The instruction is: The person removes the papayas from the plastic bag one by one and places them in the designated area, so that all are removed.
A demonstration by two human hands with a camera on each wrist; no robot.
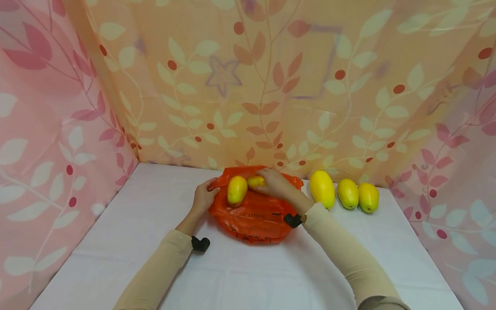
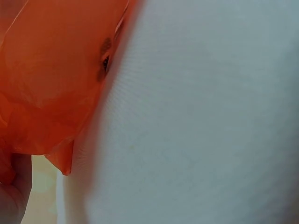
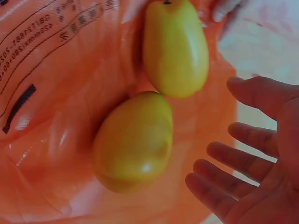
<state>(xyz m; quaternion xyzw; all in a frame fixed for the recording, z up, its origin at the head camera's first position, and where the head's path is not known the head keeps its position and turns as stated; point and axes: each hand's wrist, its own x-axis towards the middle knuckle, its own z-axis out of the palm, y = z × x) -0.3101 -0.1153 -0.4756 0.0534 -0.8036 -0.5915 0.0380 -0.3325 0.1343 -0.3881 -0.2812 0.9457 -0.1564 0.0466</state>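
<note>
Left hand grips an orange-red bag on white cloth; right hand spread-fingered, floral curtain behind.

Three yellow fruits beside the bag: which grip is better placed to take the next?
Probably the right grip: it is open, empty and nearer those yellow fruits; the left grip holds the orange bag.

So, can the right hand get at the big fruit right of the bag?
Likely yes: the right hand is open and empty, and the big fruit lies close by, with only the edge of the bag between.
</note>
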